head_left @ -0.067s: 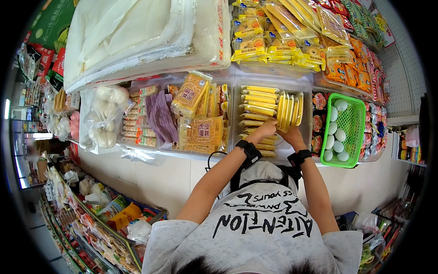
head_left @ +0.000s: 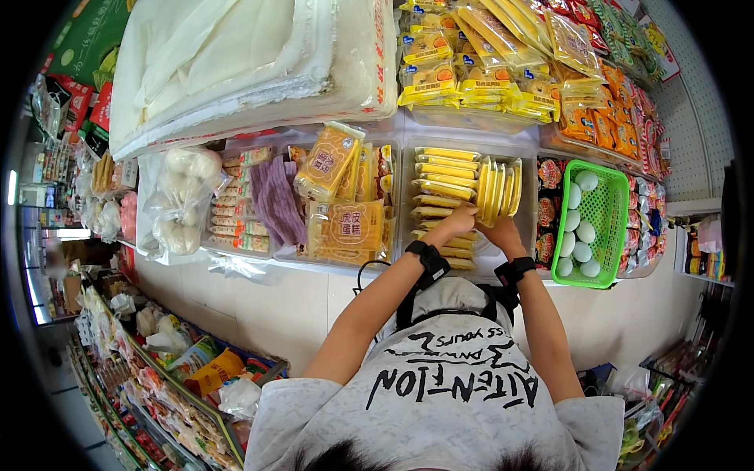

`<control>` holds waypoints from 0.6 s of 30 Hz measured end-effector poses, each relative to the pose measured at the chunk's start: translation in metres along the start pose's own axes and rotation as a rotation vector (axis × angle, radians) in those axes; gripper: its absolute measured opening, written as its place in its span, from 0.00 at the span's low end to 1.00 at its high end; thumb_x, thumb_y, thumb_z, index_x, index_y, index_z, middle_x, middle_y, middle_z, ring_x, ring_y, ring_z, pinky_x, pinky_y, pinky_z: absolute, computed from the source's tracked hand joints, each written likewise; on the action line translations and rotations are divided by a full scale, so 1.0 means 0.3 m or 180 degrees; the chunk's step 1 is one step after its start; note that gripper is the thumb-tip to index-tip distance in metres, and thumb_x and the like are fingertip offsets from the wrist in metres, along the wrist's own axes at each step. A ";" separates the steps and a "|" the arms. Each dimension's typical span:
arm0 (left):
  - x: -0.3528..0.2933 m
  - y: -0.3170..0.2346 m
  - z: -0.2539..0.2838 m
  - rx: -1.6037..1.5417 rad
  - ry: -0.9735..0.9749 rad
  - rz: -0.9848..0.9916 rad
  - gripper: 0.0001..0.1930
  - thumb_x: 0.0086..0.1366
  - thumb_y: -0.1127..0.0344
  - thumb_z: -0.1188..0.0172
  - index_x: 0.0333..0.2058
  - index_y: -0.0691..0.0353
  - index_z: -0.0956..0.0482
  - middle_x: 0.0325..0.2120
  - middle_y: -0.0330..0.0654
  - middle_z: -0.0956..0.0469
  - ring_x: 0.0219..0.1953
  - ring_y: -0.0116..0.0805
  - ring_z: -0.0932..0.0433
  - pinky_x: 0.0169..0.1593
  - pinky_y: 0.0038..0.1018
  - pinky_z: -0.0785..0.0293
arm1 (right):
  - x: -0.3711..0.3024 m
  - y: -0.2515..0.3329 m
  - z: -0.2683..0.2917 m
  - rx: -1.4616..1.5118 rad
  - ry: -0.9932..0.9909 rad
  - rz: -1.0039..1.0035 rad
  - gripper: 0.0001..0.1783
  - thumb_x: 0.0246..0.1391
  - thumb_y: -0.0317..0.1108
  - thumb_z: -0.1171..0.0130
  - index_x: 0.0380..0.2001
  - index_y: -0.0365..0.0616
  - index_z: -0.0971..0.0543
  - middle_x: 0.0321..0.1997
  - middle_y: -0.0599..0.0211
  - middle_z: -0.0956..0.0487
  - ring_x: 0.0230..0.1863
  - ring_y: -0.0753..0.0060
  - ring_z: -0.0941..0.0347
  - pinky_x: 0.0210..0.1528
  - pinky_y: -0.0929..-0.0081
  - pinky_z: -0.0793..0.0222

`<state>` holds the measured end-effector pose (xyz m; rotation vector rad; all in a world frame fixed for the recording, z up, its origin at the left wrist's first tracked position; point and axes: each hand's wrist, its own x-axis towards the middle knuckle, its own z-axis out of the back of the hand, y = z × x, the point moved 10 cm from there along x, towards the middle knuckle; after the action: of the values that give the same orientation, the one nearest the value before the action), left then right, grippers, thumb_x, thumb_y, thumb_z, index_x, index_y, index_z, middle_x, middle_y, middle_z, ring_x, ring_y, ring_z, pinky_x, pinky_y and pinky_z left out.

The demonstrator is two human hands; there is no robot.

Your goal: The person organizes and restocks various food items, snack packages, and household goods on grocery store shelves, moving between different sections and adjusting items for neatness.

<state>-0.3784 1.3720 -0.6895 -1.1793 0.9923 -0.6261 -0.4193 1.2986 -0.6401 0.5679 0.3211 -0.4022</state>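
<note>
A clear plastic bin [head_left: 528,177] in front of me holds flat yellow snack packets. On its left they lie in a stacked column [head_left: 446,170]; on its right several stand on edge in a row of yellow packets [head_left: 499,188]. My left hand [head_left: 455,225] reaches between the two groups, its fingers closed at the near left end of the standing row. My right hand [head_left: 503,233] is closed at the near end of the same row, close beside the left. The fingertips are partly hidden, so exactly which packets they pinch is unclear.
Left of the bin are packaged cakes [head_left: 345,224], a purple cloth-like piece [head_left: 279,200] and bagged white round items [head_left: 182,200]. At right, a green basket [head_left: 623,228] holds pale eggs. Behind are a large stack of white bags [head_left: 236,71] and yellow-wrapped snacks [head_left: 471,71].
</note>
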 end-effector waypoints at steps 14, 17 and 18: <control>-0.041 -0.004 -0.004 -0.0082 -0.0035 0.0687 0.22 0.52 0.78 0.59 0.49 0.69 0.35 0.43 0.47 0.29 0.44 0.34 0.33 0.46 0.23 0.38 | 0.030 -0.110 -0.163 0.1316 0.0857 -0.0933 0.30 0.45 0.59 0.51 0.26 0.38 0.25 0.17 0.55 0.26 0.19 0.62 0.27 0.24 0.71 0.32; -0.057 -0.036 -0.012 -0.0464 0.0026 0.0798 0.23 0.51 0.79 0.61 0.49 0.68 0.35 0.43 0.47 0.30 0.46 0.34 0.33 0.48 0.23 0.38 | 0.093 -0.146 -0.180 0.1187 0.0101 -0.0009 0.28 0.46 0.57 0.51 0.23 0.37 0.24 0.14 0.54 0.27 0.19 0.59 0.27 0.26 0.69 0.32; -0.062 -0.037 -0.014 -0.0680 0.0035 0.0770 0.23 0.51 0.79 0.61 0.49 0.68 0.35 0.43 0.46 0.30 0.46 0.35 0.33 0.48 0.23 0.39 | 0.096 -0.135 -0.169 0.1097 -0.0030 0.0113 0.27 0.47 0.55 0.51 0.22 0.37 0.25 0.13 0.54 0.27 0.19 0.60 0.26 0.25 0.70 0.32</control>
<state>-0.3896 1.3825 -0.6734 -1.2183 1.2122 -0.3410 -0.4216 1.2887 -0.7103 0.9070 0.2330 -0.4286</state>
